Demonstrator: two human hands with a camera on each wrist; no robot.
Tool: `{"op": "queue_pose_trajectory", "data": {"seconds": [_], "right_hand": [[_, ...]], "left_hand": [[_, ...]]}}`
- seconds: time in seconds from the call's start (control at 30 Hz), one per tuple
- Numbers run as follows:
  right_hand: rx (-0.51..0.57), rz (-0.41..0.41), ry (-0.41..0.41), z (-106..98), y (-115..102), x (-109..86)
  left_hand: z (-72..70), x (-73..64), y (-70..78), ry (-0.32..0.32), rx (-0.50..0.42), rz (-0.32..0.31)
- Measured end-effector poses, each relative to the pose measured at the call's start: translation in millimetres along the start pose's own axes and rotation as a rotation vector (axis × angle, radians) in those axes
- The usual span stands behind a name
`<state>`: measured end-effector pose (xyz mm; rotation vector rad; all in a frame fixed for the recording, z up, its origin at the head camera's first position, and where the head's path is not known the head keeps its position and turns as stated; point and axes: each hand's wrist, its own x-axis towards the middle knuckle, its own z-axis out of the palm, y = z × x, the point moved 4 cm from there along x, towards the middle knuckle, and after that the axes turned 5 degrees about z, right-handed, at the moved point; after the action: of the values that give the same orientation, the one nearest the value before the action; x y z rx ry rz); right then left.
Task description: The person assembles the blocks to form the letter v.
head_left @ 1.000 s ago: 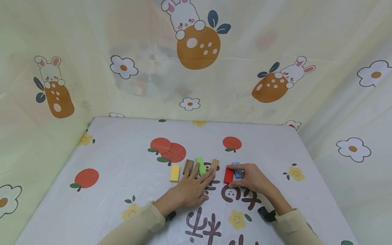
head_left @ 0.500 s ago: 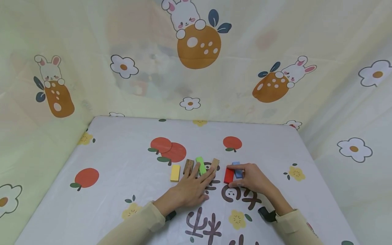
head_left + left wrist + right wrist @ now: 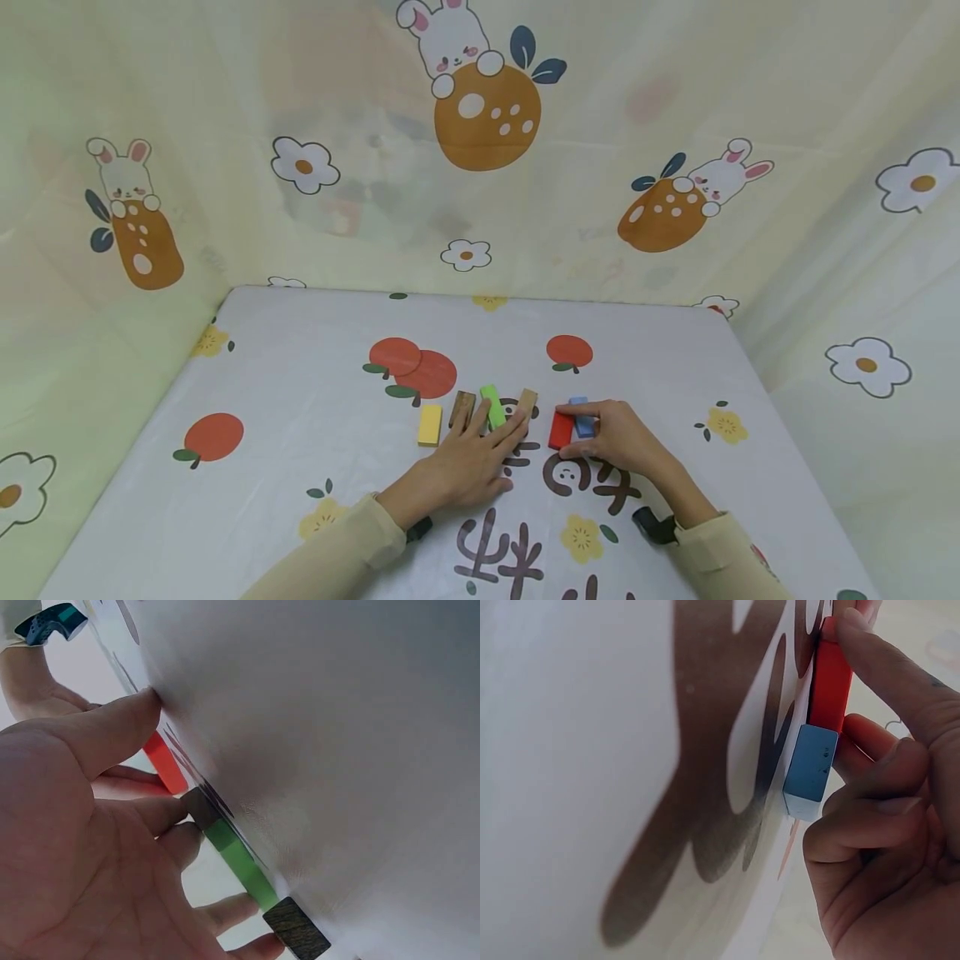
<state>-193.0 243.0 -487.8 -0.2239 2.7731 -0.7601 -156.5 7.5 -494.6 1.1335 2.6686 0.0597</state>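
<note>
Midway between the left and right edges of the table [image 3: 300,333], the right hand [image 3: 618,435] has thumb and forefinger clamped on the ends of the red block [image 3: 559,430], seemingly to control its angle beside the blue block [image 3: 582,425]. The left hand's [image 3: 461,467] fingers fan out against the dark brown block [image 3: 463,403], green block [image 3: 491,402] and tan block [image 3: 529,400], probably steadying them.

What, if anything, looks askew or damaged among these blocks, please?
The bright green rectangular block looks askew, slanting opposite to the dark brown wooden block and light brown rectangular block beside it. No damage is visible.
</note>
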Motion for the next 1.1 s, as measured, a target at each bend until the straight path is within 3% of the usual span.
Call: {"op": "queue_pose_trajectory", "data": {"seconds": [0.37,1.1], "right_hand": [[-0.023,-0.017,0.041,-1,-5,4.3],[0.052,0.015,0.094,-9,-3,26.5]], "left_hand": [[-0.8,1.7,-0.1,0.012,0.013,0.007],[-3.2,-2.1,0.4,0.000,-0.016,-0.001]]}}
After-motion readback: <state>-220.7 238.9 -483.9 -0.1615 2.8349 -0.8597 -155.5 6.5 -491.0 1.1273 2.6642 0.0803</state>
